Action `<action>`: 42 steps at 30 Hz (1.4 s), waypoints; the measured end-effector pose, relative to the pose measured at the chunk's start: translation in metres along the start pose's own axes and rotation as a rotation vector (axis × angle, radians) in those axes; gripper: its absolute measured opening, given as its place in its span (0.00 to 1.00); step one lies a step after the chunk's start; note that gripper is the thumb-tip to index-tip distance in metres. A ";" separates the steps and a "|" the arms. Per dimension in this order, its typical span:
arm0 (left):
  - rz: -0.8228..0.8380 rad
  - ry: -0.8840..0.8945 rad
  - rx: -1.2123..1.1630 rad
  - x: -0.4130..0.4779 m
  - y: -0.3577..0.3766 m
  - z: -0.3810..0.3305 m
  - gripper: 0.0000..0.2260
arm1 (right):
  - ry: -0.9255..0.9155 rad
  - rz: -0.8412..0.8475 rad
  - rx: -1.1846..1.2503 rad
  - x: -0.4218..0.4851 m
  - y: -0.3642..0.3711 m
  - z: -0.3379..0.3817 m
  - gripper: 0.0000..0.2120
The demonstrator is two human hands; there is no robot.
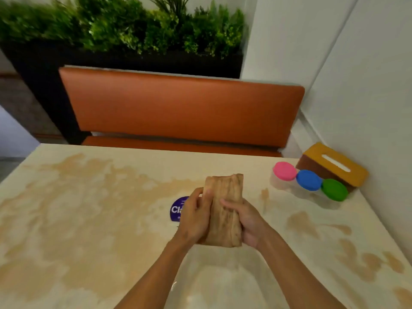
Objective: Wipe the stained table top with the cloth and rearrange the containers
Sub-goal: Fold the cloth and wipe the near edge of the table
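Both hands (pixel 219 219) grip cloth (pixel 224 210) above stains (containers (pixel 308 180) far right).

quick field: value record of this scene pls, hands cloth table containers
left hand: grips cloth
right hand: grips cloth
cloth: folded, tan, stained, held above table
table: pale top, brown stains across it
containers: three in a row, pink, blue, green lids, far right
tissue box: behind containers, by wall
sticker: purple, partly hidden by left hand
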State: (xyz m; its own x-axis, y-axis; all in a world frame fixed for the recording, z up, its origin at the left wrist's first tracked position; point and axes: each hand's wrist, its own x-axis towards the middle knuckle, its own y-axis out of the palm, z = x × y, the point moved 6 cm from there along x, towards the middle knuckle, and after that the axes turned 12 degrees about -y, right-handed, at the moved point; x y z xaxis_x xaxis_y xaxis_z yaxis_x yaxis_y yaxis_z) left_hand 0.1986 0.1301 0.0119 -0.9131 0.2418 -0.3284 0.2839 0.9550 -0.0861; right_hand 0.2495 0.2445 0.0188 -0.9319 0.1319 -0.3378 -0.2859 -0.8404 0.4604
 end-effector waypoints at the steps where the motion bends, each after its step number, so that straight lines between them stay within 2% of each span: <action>1: -0.024 0.022 0.050 -0.003 -0.019 0.004 0.13 | -0.010 -0.003 -0.026 0.000 0.016 -0.009 0.12; 7: -0.201 0.071 0.288 -0.033 -0.196 0.041 0.11 | 0.071 0.045 0.039 -0.005 0.165 -0.098 0.13; 12: -0.197 -0.050 0.161 -0.046 -0.298 0.064 0.11 | 0.065 0.068 -0.042 -0.001 0.233 -0.134 0.12; 18: -0.353 -0.125 0.189 -0.048 -0.418 0.093 0.09 | 0.015 0.086 -0.203 0.033 0.303 -0.155 0.11; 25: -0.447 -0.143 0.315 -0.021 -0.519 0.096 0.09 | -0.105 0.136 -0.390 0.095 0.378 -0.173 0.05; 28: -0.463 -0.156 0.351 0.008 -0.561 0.095 0.09 | -0.147 0.159 -0.465 0.130 0.409 -0.185 0.07; 33: -0.443 -0.228 0.484 0.058 -0.618 0.106 0.11 | -0.151 0.132 -0.516 0.181 0.440 -0.201 0.06; 39: -0.386 -0.277 0.656 0.112 -0.664 0.122 0.17 | -0.142 0.215 -0.705 0.230 0.467 -0.208 0.11; 42: -0.293 -0.288 0.757 0.163 -0.690 0.135 0.20 | -0.195 0.202 -0.813 0.272 0.494 -0.211 0.10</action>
State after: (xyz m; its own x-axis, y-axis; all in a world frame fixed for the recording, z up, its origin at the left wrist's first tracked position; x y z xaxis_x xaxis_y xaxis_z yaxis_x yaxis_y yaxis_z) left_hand -0.1067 -0.5122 -0.1092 -0.8992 -0.1474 -0.4120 0.2609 0.5754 -0.7751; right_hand -0.0982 -0.2454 -0.0187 -0.9907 -0.0359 -0.1311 0.0693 -0.9631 -0.2601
